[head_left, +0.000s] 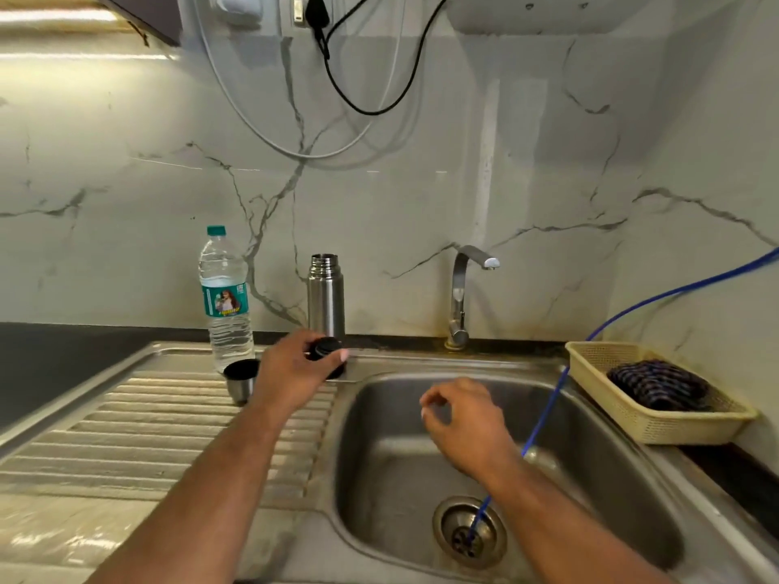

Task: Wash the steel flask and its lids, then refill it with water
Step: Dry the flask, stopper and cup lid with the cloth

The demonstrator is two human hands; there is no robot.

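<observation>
The steel flask (326,296) stands upright and uncapped at the back rim of the sink, against the marble wall. Just in front of it my left hand (295,373) grips the black inner lid (326,351) at the sink's back edge. The steel cup lid (241,382) stands mouth up on the ribbed drainboard, left of my left hand. My right hand (463,421) hovers over the sink basin (590,478) with fingers loosely curled and nothing in it.
A plastic water bottle (226,301) stands left of the flask. The tap (463,297) rises behind the basin, spout pointing right. A blue hose (543,419) runs from the right wall into the drain (469,532). A cream basket (657,423) with a dark cloth sits at the right.
</observation>
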